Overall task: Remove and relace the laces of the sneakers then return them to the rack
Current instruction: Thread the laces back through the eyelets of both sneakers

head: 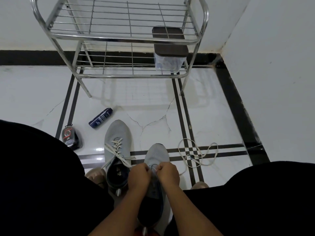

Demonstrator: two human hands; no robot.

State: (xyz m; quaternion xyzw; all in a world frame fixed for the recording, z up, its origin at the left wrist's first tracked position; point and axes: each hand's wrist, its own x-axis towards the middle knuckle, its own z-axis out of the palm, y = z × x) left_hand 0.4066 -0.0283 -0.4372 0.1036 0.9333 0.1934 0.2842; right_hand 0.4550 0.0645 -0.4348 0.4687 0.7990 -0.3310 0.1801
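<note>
Head view looks down at the floor (153, 106). Closest in, two hands work on a gray sneaker (156, 157) between the person's knees. Left hand (139, 176) and right hand (168, 173) are curled and each pinches a bit of white lace (154, 167) at the shoe's front holes. Just beside it on the left stands the other sneaker (117, 142), laced but loose. A loose lace (197, 155) lies curled on the floor to the right. Farther left lie a small dark pack (70, 137) and a blue spray can (100, 118). Farthest off, against the wall, stands the metal rack (119, 38). A clear box with a dark lid (168, 46) sits at the right end of its lower shelf.
</note>
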